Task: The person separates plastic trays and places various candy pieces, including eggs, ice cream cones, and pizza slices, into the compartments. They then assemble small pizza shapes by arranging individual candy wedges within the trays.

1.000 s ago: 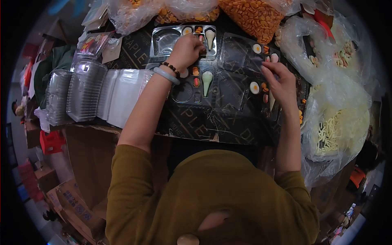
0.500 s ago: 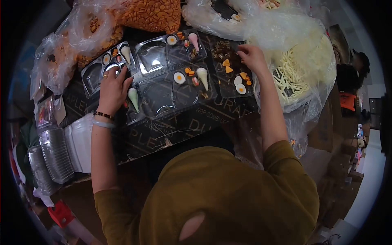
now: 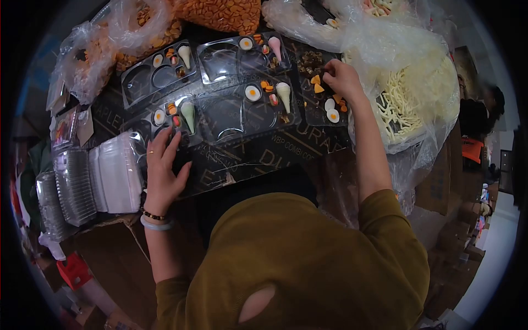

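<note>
My left hand (image 3: 165, 170) is open, its fingers spread over the near edge of the lower left clear plastic tray (image 3: 205, 132). That tray holds a green cone-shaped piece (image 3: 187, 115), a fried-egg piece (image 3: 159, 116) and small orange and red pieces. My right hand (image 3: 344, 80) has thumb and fingers pinched together beside a pile of small brown pieces (image 3: 311, 59); whatever lies between the fingertips is hidden. Below it are orange wedges (image 3: 316, 84) and egg pieces (image 3: 332, 115). The upper left tray (image 3: 132, 88) holds a white cone piece (image 3: 185, 56) and a brown piece (image 3: 180, 71).
Bags of orange pieces (image 3: 220, 15) stand at the back. On the right, a plastic-lined container (image 3: 404, 144) holds pale noodle-like strands (image 3: 399, 102). Stacked clear trays (image 3: 74, 187) and white plastic sleeves (image 3: 116, 175) sit at the left edge.
My left hand has drawn back from the upper left tray to the near edge of the lower left one, uncovering a brown piece in the upper tray. My right hand stays by the brown pile.
</note>
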Available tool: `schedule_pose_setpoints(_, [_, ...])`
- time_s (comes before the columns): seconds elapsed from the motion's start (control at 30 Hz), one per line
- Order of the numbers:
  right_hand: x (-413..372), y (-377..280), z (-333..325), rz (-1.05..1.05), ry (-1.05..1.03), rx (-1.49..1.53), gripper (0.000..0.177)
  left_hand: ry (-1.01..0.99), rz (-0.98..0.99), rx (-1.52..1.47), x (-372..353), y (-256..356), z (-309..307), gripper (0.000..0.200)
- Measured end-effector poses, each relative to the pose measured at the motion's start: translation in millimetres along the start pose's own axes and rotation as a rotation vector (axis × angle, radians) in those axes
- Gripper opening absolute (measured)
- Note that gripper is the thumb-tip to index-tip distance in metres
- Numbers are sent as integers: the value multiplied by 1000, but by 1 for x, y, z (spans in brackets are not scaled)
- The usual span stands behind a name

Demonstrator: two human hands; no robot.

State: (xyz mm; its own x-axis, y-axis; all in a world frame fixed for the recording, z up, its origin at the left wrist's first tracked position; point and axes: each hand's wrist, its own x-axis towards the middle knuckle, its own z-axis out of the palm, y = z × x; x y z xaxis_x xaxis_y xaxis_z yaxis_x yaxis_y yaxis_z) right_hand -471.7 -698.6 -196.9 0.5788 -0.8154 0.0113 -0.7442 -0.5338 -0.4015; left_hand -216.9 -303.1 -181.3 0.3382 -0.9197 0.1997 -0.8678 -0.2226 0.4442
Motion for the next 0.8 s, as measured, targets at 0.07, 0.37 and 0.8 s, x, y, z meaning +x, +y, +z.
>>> schedule_pose_setpoints(0.07, [0,-3,-2,31,69,50,25,82,-7,46,-7,-4,16,58])
schedule_pose_setpoints(0.37, [-4,8,5,-77,130,255,21,301,-57,20,-8,4,43,41])
schedule_pose_setpoints(0.8, [-10,-20,-1,43,156,223,21,387,-106,88,-12,7,54,33])
